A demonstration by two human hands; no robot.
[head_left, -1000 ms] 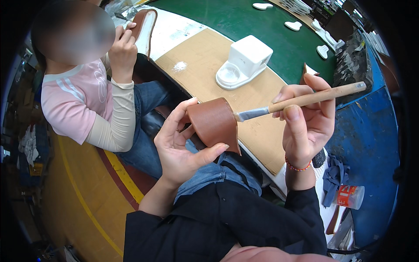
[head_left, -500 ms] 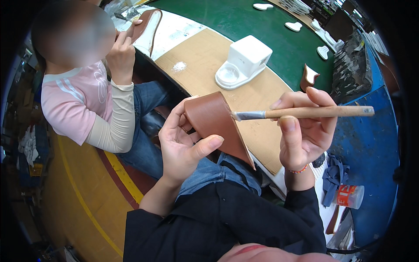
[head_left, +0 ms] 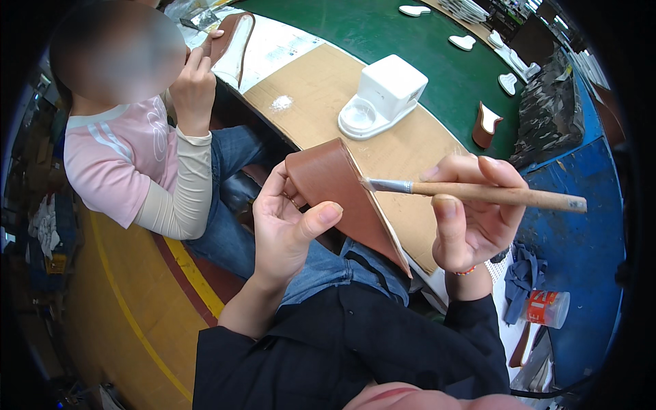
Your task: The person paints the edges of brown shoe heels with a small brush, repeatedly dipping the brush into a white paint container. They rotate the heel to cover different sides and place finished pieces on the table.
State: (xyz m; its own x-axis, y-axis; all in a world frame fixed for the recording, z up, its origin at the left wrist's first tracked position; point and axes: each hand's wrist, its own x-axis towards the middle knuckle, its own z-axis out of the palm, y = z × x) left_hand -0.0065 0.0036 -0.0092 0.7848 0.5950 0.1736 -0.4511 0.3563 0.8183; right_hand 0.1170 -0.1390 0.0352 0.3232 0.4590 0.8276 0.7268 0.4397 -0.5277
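at the left, a yellow floor (head_left: 137, 294) carries painted lines, and a seated co-worker (head_left: 109, 164) in pink shirt holds a brown-and-white part (head_left: 236, 51). the left hand (head_left: 287, 222) has its fingers curved around a bent brown sheet (head_left: 335, 195), which is held before the worktop (head_left: 290, 34). on its cardboard cover (head_left: 301, 75) stands a white container (head_left: 393, 82) with a round dish; its content i cannot tell. the brush (head_left: 471, 193) touches the sheet's edge; the right hand (head_left: 478, 215) has narrow fingers, pinching the handle. at the right, near a blue cloth (head_left: 525, 280), is a clear jar (head_left: 562, 309) with a red label (head_left: 540, 306) bearing pale letters.
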